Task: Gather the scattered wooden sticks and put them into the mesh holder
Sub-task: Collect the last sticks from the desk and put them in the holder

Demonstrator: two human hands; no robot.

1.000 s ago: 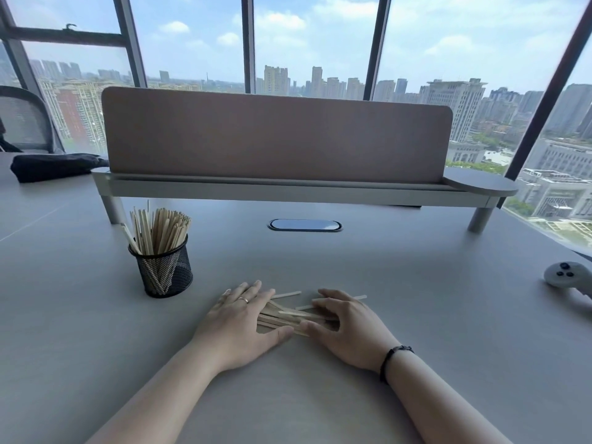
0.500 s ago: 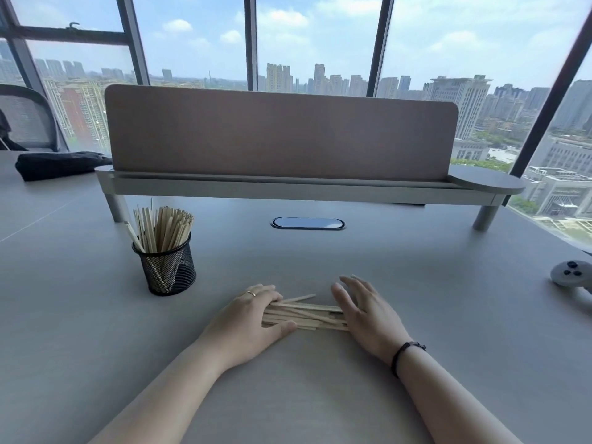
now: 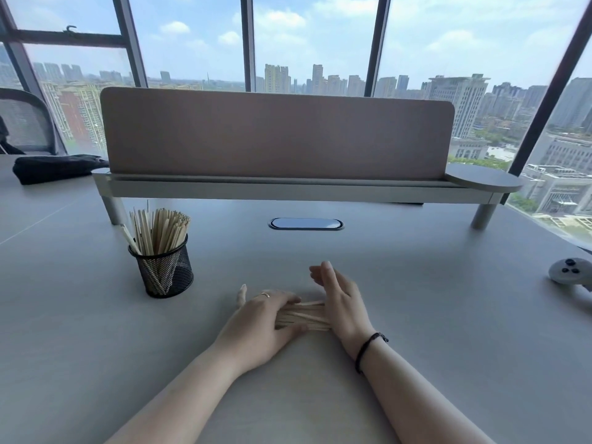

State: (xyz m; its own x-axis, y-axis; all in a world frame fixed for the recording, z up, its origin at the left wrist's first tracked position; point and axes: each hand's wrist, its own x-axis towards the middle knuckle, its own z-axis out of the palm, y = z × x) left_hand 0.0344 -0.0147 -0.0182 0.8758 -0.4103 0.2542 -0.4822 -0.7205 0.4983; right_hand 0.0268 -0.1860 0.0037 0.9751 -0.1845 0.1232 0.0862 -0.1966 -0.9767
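Wooden sticks (image 3: 302, 318) being squared into a bundle, left hand (image 3: 259, 325) closing on one end, right hand (image 3: 339, 302) flat, ungripping; next needing lifting into holder (image 3: 165, 272).

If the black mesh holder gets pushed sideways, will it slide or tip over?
The mesh holder probably tips fairly easily: the wooden sticks rise well above its rim and fan left. Its wire body looks light, so a low push would likely slide it across the table.

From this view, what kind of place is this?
Likely a high-rise office: a desk with a divider panel, a mesh chair at left, and tall windows over a city skyline.
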